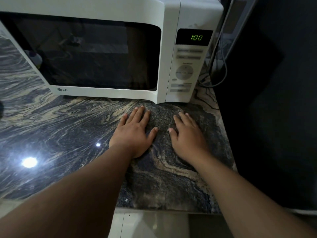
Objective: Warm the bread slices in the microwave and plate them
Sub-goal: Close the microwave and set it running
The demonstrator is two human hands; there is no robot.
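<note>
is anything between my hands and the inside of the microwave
Yes: the microwave door is closed. Both hands, left and right, lie flat on the counter before it. No bread is visible through the dark window.

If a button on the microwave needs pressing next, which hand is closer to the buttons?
The right hand, probably. It lies flat on the countertop almost under the control panel, while the left hand rests below the closed door.
</note>
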